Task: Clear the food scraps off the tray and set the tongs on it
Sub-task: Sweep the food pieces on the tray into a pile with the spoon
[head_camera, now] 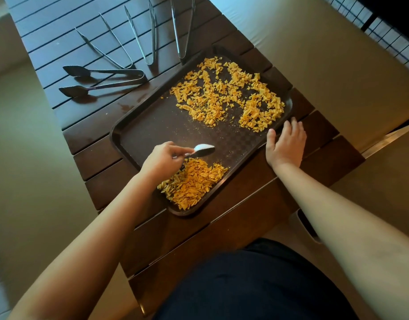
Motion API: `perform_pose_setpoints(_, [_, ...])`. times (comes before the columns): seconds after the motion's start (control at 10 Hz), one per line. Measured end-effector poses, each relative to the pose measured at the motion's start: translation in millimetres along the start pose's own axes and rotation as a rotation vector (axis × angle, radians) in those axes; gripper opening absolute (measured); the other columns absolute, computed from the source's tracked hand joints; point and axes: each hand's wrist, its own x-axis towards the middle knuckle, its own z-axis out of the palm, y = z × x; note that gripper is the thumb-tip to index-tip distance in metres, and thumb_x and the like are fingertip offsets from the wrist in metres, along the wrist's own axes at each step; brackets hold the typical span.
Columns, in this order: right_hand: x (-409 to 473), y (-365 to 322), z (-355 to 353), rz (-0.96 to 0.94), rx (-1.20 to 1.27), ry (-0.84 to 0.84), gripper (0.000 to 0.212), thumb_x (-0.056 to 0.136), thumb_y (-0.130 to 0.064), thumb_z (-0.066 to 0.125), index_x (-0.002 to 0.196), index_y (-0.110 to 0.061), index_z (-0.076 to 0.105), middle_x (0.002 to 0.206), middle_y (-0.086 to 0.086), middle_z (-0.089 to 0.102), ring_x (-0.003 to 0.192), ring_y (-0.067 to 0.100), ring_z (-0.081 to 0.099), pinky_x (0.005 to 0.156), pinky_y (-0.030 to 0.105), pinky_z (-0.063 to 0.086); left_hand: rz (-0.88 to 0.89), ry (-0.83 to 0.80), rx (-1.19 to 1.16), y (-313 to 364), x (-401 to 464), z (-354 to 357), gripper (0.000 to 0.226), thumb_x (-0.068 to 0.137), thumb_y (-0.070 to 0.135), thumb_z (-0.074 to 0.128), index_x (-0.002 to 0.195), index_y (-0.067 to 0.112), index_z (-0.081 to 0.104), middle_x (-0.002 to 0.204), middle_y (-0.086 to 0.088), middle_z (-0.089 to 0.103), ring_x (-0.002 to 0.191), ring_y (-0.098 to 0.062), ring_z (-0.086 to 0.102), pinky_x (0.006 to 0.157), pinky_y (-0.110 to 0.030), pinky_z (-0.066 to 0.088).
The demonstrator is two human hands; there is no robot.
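No readable text, label, brand, number or sign is showing anywhere in this view. The tray (129,144) is displaying only a woven checker texture, with no lettering. The tongs (102,76) are bearing no legible stamp or marking at this size. The bench (88,132) slats are carrying no writing.

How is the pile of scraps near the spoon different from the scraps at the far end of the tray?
The near pile is compact, heaped in one corner beside the left hand. The far scraps are spread thin in loose patches, covering more of the tray. Both are orange-yellow flakes.
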Motion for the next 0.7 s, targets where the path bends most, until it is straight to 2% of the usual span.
perform_pose_setpoints(0.1, [0.0, 0.1, 0.2, 0.0, 0.002, 0.001, 0.071, 0.091, -0.049, 0.023, 0.14, -0.001, 0.038, 0.151, 0.017, 0.03, 0.142, 0.031, 0.019, 0.115, 0.043, 0.012, 0.114, -0.104, 0.13, 4.4, -7.6, 4.6, 0.027, 0.093, 0.023, 0.052, 0.111, 0.039, 0.065, 0.098, 0.005, 0.054, 0.08, -0.013, 0.054, 0.063, -0.026, 0.047])
perform_pose_setpoints(0.2, [-0.1, 0.0, 0.3, -0.001, 0.002, 0.004, 0.071, 0.091, -0.049, 0.022, 0.14, 0.0, 0.038, 0.15, 0.017, 0.03, 0.142, 0.032, 0.019, 0.115, 0.043, 0.012, 0.203, -0.127, 0.27, 7.1, -12.1, 3.0, 0.028, 0.093, 0.023, 0.052, 0.109, 0.042, 0.065, 0.096, 0.012, 0.051, 0.08, -0.005, 0.048, 0.057, -0.015, 0.033])
perform_pose_setpoints(0.3, [-0.6, -0.2, 1.0, -0.001, -0.009, 0.003, 0.071, 0.091, -0.05, 0.022, 0.14, -0.001, 0.038, 0.15, 0.017, 0.03, 0.142, 0.031, 0.019, 0.115, 0.043, 0.012, 0.15, -0.133, 0.212, 6.0, -10.6, -4.1, 0.03, 0.093, 0.02, 0.05, 0.107, 0.041, 0.065, 0.095, 0.012, 0.051, 0.078, -0.007, 0.049, 0.058, -0.018, 0.037])
perform_pose_setpoints(0.4, [-0.1, 0.2, 1.2, 0.001, -0.011, 0.001, 0.071, 0.091, -0.05, 0.022, 0.14, -0.001, 0.038, 0.15, 0.017, 0.03, 0.142, 0.031, 0.019, 0.115, 0.042, 0.012, -0.026, 0.021, -0.084, 1.8, 1.6, -12.9, 0.029, 0.093, 0.015, 0.051, 0.11, 0.034, 0.066, 0.102, 0.002, 0.055, 0.078, -0.014, 0.054, 0.065, -0.029, 0.05])
perform_pose_setpoints(0.5, [-0.1, 0.4, 1.4, -0.001, -0.007, 0.003, 0.071, 0.091, -0.05, 0.022, 0.139, -0.001, 0.038, 0.15, 0.017, 0.031, 0.142, 0.031, 0.019, 0.115, 0.043, 0.013, -0.238, 0.266, -0.296, -5.8, 22.0, -22.6, 0.029, 0.093, 0.015, 0.052, 0.117, 0.026, 0.063, 0.115, -0.002, 0.059, 0.067, -0.007, 0.051, 0.057, -0.022, 0.048])
perform_pose_setpoints(0.6, [0.3, 0.4, 0.6, -0.001, -0.007, 0.006, 0.071, 0.091, -0.05, 0.022, 0.139, -0.001, 0.039, 0.15, 0.017, 0.031, 0.142, 0.031, 0.02, 0.115, 0.043, 0.013, -0.346, 0.385, -0.366, -13.1, 39.3, -30.0, 0.036, 0.093, 0.011, 0.048, 0.125, 0.023, 0.059, 0.127, -0.003, 0.058, 0.067, -0.007, 0.055, 0.059, -0.023, 0.05])
perform_pose_setpoints(0.7, [1.2, 1.2, -0.1, 0.001, -0.008, 0.005, 0.071, 0.091, -0.05, 0.022, 0.139, -0.001, 0.039, 0.15, 0.017, 0.031, 0.142, 0.031, 0.019, 0.115, 0.043, 0.013, -0.387, 0.403, -0.358, -10.2, 50.6, -31.5, 0.045, 0.091, 0.003, 0.044, 0.13, 0.022, 0.055, 0.132, -0.004, 0.054, 0.074, -0.01, 0.057, 0.067, -0.028, 0.053])
